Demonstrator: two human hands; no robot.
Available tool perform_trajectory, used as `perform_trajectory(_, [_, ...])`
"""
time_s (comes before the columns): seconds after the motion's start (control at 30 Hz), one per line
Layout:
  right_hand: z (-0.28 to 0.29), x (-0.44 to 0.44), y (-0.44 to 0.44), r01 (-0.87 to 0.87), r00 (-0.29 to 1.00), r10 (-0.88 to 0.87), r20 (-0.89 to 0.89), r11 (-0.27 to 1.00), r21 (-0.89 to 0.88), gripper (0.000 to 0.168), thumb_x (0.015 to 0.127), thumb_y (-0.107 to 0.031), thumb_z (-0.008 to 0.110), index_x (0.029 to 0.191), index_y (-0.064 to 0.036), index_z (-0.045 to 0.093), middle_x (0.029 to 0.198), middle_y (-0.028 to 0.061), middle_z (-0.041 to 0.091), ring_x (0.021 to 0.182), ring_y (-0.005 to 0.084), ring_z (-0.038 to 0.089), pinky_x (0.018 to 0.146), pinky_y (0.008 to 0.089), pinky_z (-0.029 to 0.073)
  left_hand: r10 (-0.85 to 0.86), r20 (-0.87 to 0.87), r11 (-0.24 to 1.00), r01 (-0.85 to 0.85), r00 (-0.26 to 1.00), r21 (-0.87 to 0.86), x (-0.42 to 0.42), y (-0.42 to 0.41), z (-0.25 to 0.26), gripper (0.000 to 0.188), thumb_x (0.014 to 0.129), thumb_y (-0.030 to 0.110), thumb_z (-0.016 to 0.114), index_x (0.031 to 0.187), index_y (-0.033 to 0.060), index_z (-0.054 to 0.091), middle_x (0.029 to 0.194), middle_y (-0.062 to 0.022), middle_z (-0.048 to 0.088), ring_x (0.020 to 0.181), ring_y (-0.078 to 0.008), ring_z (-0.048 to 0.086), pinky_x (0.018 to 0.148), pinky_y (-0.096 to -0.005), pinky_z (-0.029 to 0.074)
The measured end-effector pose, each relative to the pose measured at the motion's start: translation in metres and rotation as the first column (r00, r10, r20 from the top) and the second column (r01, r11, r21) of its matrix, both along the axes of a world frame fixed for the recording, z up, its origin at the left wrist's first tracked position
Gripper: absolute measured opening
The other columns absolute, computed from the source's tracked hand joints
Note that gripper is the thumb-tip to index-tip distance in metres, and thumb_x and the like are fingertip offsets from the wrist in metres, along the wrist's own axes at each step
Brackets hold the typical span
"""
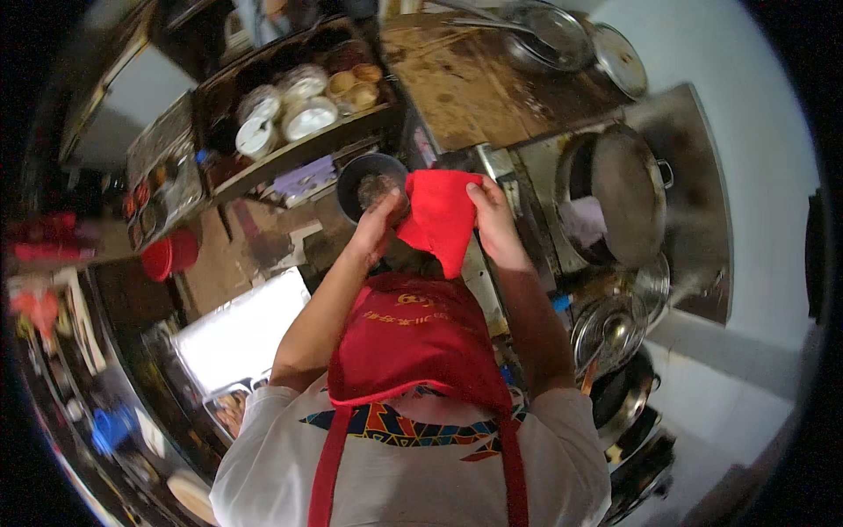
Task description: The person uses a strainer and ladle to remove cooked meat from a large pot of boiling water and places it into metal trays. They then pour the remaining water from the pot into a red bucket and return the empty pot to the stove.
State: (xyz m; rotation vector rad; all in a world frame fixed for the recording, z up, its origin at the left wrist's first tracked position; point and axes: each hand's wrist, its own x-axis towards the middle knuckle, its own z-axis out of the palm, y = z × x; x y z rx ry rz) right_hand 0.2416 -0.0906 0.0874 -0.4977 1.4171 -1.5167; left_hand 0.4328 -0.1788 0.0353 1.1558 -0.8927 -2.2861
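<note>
A bright red cloth (440, 214) hangs between my two hands, in front of the red apron I wear. My right hand (495, 217) pinches its upper right edge, thumb on the near face. At the opposite edge, my left hand (380, 227) grips the cloth with the thumb raised; its fingers are partly hidden. The cloth's lower end tapers to a point above the apron (421, 336). Just beyond my left hand stands a dark round bucket (349, 191) with something brownish inside that I cannot make out.
A large wok (625, 191) with a pale cloth sits on the right-hand stove. Lidded pans (553, 39) rest on a wooden board (448, 85). White tubs (309, 118) fill a shelf at upper left. A red bucket (170, 255) and bright white tray (244, 332) lie left.
</note>
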Motion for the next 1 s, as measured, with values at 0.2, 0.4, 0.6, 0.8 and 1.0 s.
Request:
perform_trajectory(0.2, [-0.038,-0.012,0.051,0.227,0.763,-0.241,-0.599,0.969,-0.099,0.017,0.092,-0.018,0.051,0.099,-0.002,0.054,0.078,0.0086,0.058,0.068,0.0149,0.052,0.067,0.0292,0.045,-0.155,0.027,0.926,0.155,0.988,-0.345,-0.036,0.029,0.023,0.058,0.089,0.024,0.058,0.136,-0.0007,0.034,0.134,-0.0141,0.042,0.123,-0.0221,0.041,0.102,-0.0317,0.032])
perform_trajectory(0.4, [0.006,-0.027,0.080,0.009,0.827,-0.088,-0.556,0.990,-0.143,0.019,0.090,-0.018,0.052,0.098,-0.002,0.053,0.083,0.0170,0.059,0.077,0.0226,0.059,0.069,0.0330,0.046,-0.174,-0.529,0.865,0.386,0.831,0.321,-0.048,0.035,0.006,0.050,0.090,0.027,0.056,0.131,0.0020,0.041,0.129,-0.0119,0.049,0.117,-0.0234,0.049,0.098,-0.0376,0.039])
perform_trajectory(0.6, [0.029,-0.060,0.115,0.326,0.656,-0.070,-0.751,0.924,0.199,0.023,0.088,-0.021,0.053,0.103,-0.004,0.052,0.079,0.0228,0.061,0.074,0.0381,0.061,0.063,0.0429,0.048,-0.263,-0.170,0.964,0.254,0.950,-0.074,-0.108,0.060,0.009,0.019,0.084,0.004,0.063,0.103,0.0018,0.062,0.102,-0.0051,0.065,0.088,-0.0160,0.063,0.080,-0.0297,0.050])
perform_trajectory(0.8, [0.008,-0.078,0.126,0.639,0.633,-0.441,-0.636,0.761,0.108,0.024,0.092,-0.025,0.047,0.109,-0.008,0.049,0.085,0.0251,0.062,0.080,0.0438,0.060,0.070,0.0486,0.047,-0.020,0.209,0.207,0.209,0.978,-0.956,-0.170,0.100,0.043,0.015,0.080,0.002,0.059,0.095,0.0011,0.061,0.084,-0.0116,0.057,0.080,-0.0264,0.055,0.075,-0.0339,0.044])
perform_trajectory(1.0, [-0.024,-0.087,0.126,0.697,0.614,-0.713,-0.339,0.691,-0.190,0.024,0.090,-0.017,0.055,0.109,-0.003,0.049,0.097,0.0088,0.061,0.089,0.0169,0.057,0.080,0.0312,0.046,-0.095,0.322,0.016,0.325,0.942,-0.946,-0.184,0.110,0.069,0.019,0.081,0.007,0.059,0.099,0.0035,0.058,0.085,-0.0143,0.055,0.075,-0.0323,0.055,0.066,-0.0363,0.046])
